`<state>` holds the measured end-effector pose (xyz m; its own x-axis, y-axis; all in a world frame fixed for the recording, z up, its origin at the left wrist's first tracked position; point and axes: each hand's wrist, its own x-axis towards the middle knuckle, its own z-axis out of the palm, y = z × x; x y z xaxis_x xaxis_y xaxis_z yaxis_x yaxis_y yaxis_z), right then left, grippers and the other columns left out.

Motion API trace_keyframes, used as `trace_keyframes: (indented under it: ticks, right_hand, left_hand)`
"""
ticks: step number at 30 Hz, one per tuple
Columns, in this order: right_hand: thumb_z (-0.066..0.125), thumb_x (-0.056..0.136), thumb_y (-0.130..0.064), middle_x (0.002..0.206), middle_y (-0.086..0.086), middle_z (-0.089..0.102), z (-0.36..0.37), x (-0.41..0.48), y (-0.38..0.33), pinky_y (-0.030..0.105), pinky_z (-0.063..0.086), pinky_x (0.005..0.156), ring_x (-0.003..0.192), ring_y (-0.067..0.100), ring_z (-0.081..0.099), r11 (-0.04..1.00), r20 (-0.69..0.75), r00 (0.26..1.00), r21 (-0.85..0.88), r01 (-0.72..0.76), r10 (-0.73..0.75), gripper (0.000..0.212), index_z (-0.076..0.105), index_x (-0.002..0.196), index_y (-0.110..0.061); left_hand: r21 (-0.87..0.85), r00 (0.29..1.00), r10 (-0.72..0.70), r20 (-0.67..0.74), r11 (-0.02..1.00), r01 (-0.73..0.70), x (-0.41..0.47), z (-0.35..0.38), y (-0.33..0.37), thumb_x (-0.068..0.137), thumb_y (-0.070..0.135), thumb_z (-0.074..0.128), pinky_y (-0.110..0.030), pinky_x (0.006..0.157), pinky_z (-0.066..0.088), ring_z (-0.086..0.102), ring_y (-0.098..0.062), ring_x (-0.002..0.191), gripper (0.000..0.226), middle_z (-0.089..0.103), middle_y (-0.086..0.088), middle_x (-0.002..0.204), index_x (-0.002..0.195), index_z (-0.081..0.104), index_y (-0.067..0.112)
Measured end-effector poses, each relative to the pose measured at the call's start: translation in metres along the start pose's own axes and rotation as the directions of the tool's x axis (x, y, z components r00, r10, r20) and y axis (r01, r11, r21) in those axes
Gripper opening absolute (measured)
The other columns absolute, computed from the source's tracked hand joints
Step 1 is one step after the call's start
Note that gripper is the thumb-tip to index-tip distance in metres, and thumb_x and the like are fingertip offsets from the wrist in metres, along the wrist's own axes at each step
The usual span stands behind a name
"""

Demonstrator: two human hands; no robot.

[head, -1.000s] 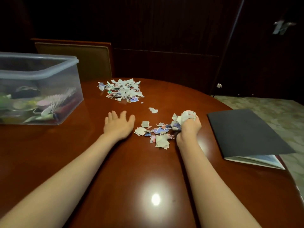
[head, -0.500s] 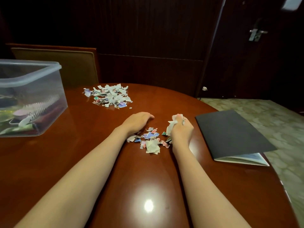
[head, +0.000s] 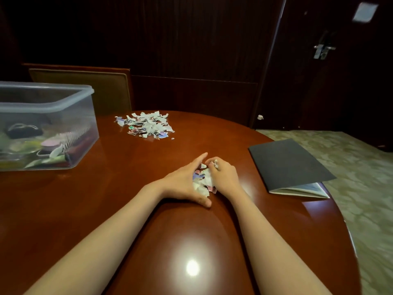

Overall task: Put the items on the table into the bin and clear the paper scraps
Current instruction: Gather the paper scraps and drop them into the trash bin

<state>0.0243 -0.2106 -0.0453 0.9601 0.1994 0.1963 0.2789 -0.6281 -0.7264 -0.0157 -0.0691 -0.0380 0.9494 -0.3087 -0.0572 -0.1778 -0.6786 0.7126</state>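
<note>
A small heap of torn paper scraps point(head: 203, 179) lies pressed between my two hands at the table's middle. My left hand point(head: 184, 182) stands on its edge, fingers straight and together, cupping the heap from the left. My right hand point(head: 223, 177) is closed on a wad of scraps and touches the heap from the right. A second, larger pile of scraps point(head: 146, 126) lies farther back on the table. The clear plastic bin point(head: 49, 107) stands at the far left with a comb, a hair tie and other items inside.
A dark folder point(head: 287, 165) with papers inside lies at the right edge of the glossy round wooden table point(head: 106, 199). A padded chair back point(head: 85, 90) stands behind the bin. A dark door and patterned floor are to the right.
My left hand slid right and turned on edge, sweeping the loose scraps into a tight heap against my right hand. The right hand kept its wad. The camera shifted.
</note>
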Motion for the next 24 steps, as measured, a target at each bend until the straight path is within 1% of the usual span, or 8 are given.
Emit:
trace_keyframes:
  ticks: [2, 4, 8, 11, 13, 16, 20, 24]
  right_hand:
    - [0.036, 0.099, -0.016, 0.119, 0.005, 0.063, -0.001, -0.009, -0.004, 0.023, 0.038, 0.077, 0.106, 0.021, 0.057, 1.0, 0.054, 0.998, 0.009, 0.012, -0.012, 0.032, 0.057, 0.123, -0.018]
    - [0.034, 0.099, -0.013, 0.126, 0.005, 0.06, -0.002, -0.019, -0.008, 0.021, 0.04, 0.084, 0.113, 0.02, 0.056, 0.995, 0.063, 0.998, 0.103, 0.004, -0.011, 0.036, 0.053, 0.129, -0.018]
    - [0.032, 0.1, -0.01, 0.114, 0.01, 0.062, -0.003, -0.033, -0.012, 0.002, 0.039, 0.055, 0.091, 0.016, 0.056, 0.943, -0.127, 0.987, 0.329, -0.055, 0.102, 0.032, 0.06, 0.116, -0.009]
    - [0.032, 0.099, -0.007, 0.103, 0.008, 0.06, -0.001, -0.039, -0.018, 0.006, 0.038, 0.052, 0.085, 0.014, 0.052, 0.88, -0.227, 0.948, 0.465, -0.095, 0.222, 0.028, 0.061, 0.101, -0.009]
    - [0.032, 0.098, -0.006, 0.099, 0.004, 0.057, -0.001, -0.043, -0.022, 0.014, 0.039, 0.056, 0.087, 0.015, 0.051, 0.854, -0.265, 0.927, 0.511, -0.099, 0.266, 0.027, 0.058, 0.095, -0.013]
    - [0.032, 0.098, -0.006, 0.098, 0.002, 0.055, -0.004, -0.048, -0.024, 0.023, 0.039, 0.068, 0.09, 0.017, 0.051, 0.788, -0.293, 0.877, 0.599, -0.141, 0.38, 0.027, 0.056, 0.09, -0.015]
    - [0.035, 0.093, -0.004, 0.096, 0.003, 0.059, -0.007, -0.053, -0.025, 0.031, 0.046, 0.073, 0.094, 0.022, 0.056, 0.687, -0.289, 0.809, 0.703, -0.184, 0.511, 0.029, 0.058, 0.083, -0.017]
    - [0.039, 0.091, -0.005, 0.099, 0.004, 0.064, -0.009, -0.061, -0.029, 0.033, 0.048, 0.076, 0.09, 0.02, 0.056, 0.623, -0.278, 0.78, 0.762, -0.176, 0.56, 0.028, 0.064, 0.086, -0.018]
  left_hand:
    - [-0.084, 1.0, 0.003, -0.003, 0.996, -0.003, -0.002, 0.003, 0.003, 0.064, 0.029, 0.084, -0.03, 0.115, 0.019, 0.016, -0.014, 0.144, 0.125, 0.011, 0.003, 0.157, 0.148, -0.009, 0.035]
    - [-0.166, 0.999, 0.018, -0.029, 0.986, -0.022, -0.003, 0.008, 0.005, 0.071, 0.02, 0.08, -0.025, 0.11, 0.024, 0.023, -0.014, 0.142, 0.116, 0.019, -0.001, 0.155, 0.149, -0.005, 0.03]
    - [-0.159, 0.981, 0.022, -0.194, 0.986, -0.054, -0.009, 0.02, 0.009, 0.081, 0.009, 0.069, -0.018, 0.093, 0.037, 0.047, -0.012, 0.125, 0.079, 0.047, 0.006, 0.137, 0.144, 0.028, 0.029]
    - [-0.147, 0.925, 0.006, -0.381, 0.987, -0.067, -0.012, 0.026, 0.016, 0.082, -0.001, 0.056, -0.01, 0.076, 0.041, 0.057, -0.01, 0.102, 0.048, 0.063, 0.007, 0.112, 0.121, 0.057, 0.028]
    - [-0.184, 0.889, -0.029, -0.456, 0.981, -0.062, -0.015, 0.029, 0.021, 0.081, -0.002, 0.052, -0.015, 0.069, 0.042, 0.059, -0.012, 0.089, 0.038, 0.067, 0.004, 0.1, 0.104, 0.065, 0.026]
    - [-0.224, 0.852, -0.09, -0.516, 0.974, -0.032, -0.018, 0.031, 0.023, 0.082, 0.001, 0.05, -0.023, 0.059, 0.041, 0.058, -0.016, 0.074, 0.027, 0.068, 0.0, 0.083, 0.081, 0.067, 0.022]
    - [-0.207, 0.795, -0.147, -0.588, 0.978, 0.027, -0.02, 0.035, 0.03, 0.081, 0.0, 0.045, -0.023, 0.052, 0.035, 0.048, -0.009, 0.061, 0.035, 0.057, 0.005, 0.062, 0.057, 0.058, 0.022]
    - [-0.25, 0.739, -0.206, -0.641, 0.967, 0.053, -0.02, 0.035, 0.033, 0.078, 0.006, 0.039, -0.016, 0.05, 0.033, 0.042, -0.013, 0.06, 0.03, 0.05, 0.0, 0.06, 0.052, 0.05, 0.017]
